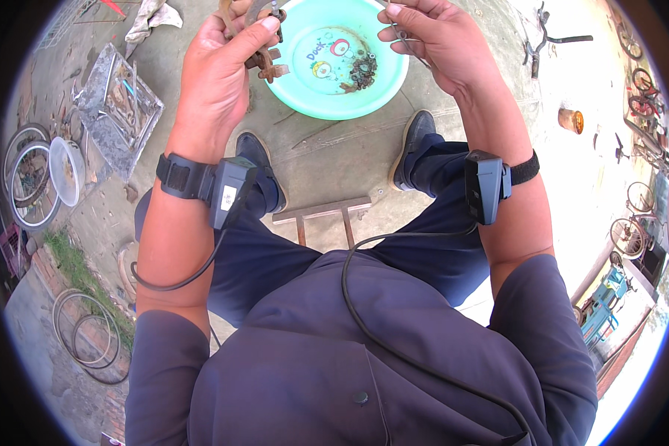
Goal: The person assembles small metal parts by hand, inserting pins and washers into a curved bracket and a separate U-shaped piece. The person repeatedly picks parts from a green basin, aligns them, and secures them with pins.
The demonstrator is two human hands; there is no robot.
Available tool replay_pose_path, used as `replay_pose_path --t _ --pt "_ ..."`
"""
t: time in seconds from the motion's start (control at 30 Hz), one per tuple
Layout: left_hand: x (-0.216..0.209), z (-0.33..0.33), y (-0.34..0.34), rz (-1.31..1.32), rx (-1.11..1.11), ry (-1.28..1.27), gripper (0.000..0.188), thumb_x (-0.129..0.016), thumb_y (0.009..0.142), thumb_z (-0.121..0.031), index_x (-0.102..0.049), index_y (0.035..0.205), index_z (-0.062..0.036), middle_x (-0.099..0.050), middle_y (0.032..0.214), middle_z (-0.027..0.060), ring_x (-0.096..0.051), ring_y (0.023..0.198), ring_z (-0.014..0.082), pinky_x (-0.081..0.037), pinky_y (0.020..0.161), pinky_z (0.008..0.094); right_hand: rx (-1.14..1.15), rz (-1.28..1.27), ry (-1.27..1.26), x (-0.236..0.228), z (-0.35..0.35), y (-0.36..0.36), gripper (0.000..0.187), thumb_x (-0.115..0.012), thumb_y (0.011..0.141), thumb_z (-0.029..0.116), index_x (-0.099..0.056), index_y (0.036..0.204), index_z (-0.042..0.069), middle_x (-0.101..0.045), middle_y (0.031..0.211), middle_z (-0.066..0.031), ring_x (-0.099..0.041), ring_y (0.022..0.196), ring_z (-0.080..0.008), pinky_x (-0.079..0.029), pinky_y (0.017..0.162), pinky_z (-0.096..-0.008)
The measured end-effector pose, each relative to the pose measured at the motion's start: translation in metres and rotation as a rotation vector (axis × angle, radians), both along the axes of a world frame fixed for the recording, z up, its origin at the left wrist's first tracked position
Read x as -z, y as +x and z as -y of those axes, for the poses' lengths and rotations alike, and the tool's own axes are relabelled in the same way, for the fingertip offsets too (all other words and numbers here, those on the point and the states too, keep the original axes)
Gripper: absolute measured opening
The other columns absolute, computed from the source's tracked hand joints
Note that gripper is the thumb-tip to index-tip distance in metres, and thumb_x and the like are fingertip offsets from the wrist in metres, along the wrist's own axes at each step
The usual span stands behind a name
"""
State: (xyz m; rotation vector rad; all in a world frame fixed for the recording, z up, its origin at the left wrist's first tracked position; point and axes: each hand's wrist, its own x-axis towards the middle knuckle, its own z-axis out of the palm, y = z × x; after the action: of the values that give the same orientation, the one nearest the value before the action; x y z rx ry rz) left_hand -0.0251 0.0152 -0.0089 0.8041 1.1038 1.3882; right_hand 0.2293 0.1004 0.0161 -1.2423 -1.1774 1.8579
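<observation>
My left hand [223, 70] grips a rusty metal part [264, 56] with several lugs, held over the left rim of a turquoise plastic bowl [305, 97]. My right hand [431, 44] pinches a thin metal piece [405, 37] above the bowl's right side. Rusty nuts and washers [360, 70] lie in the bottom of the bowl. The bowl sits on the concrete ground in front of my two dark shoes. Both wrists carry black strapped devices with a cable.
A metal tray of tools [115, 108] lies on the ground at the left, with bicycle rims [30, 178] and a white bowl [67, 171] beyond it. A rusty metal stool frame [323, 215] stands between my legs. Bicycles [639, 82] and a rusty can [571, 120] are at the right.
</observation>
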Motion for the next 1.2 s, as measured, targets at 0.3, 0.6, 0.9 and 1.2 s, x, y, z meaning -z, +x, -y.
replay_pose_path --t 0.3,0.6,0.9,1.2 --pt "0.0015 0.0006 -0.0018 -0.025 0.001 0.026 0.038 -0.071 0.091 -0.012 -0.056 0.125 -0.0042 -0.068 0.116 0.0121 -0.060 0.093 0.0130 -0.045 0.089 0.0306 0.015 -0.030 -0.003 0.0023 -0.0012 0.0019 0.029 -0.065 0.094 0.009 -0.056 0.119 -0.001 -0.068 0.098 -0.0098 -0.067 0.076 -0.0155 -0.054 0.067 -0.0247" --pt "0.0015 0.0009 -0.0003 -0.060 -0.023 -0.016 0.040 -0.071 0.091 -0.010 -0.054 0.127 -0.0045 -0.069 0.116 0.0130 -0.061 0.092 0.0135 -0.047 0.086 0.0302 0.046 -0.122 -0.017 0.0053 -0.0027 0.0026 0.027 -0.067 0.093 0.004 -0.059 0.118 -0.002 -0.068 0.099 -0.0092 -0.068 0.080 -0.0162 -0.056 0.069 -0.0252" --pt "-0.0021 0.0018 0.0017 -0.061 -0.026 -0.051 0.041 -0.070 0.092 -0.010 -0.053 0.129 -0.0054 -0.068 0.119 0.0129 -0.063 0.094 0.0151 -0.049 0.085 0.0324 0.049 -0.173 -0.086 0.0016 -0.0016 0.0031 0.018 -0.067 0.094 0.008 -0.065 0.112 0.003 -0.070 0.093 -0.0054 -0.069 0.079 -0.0152 -0.057 0.068 -0.0252" --pt "-0.0018 0.0016 0.0031 -0.065 -0.015 -0.030 0.040 -0.067 0.092 -0.006 -0.051 0.130 -0.0047 -0.067 0.121 0.0141 -0.065 0.106 0.0213 -0.049 0.090 0.0358 0.043 -0.197 -0.117 -0.0004 0.0000 0.0025 0.017 -0.066 0.095 0.009 -0.067 0.111 0.003 -0.070 0.094 -0.0055 -0.069 0.081 -0.0151 -0.057 0.072 -0.0254"
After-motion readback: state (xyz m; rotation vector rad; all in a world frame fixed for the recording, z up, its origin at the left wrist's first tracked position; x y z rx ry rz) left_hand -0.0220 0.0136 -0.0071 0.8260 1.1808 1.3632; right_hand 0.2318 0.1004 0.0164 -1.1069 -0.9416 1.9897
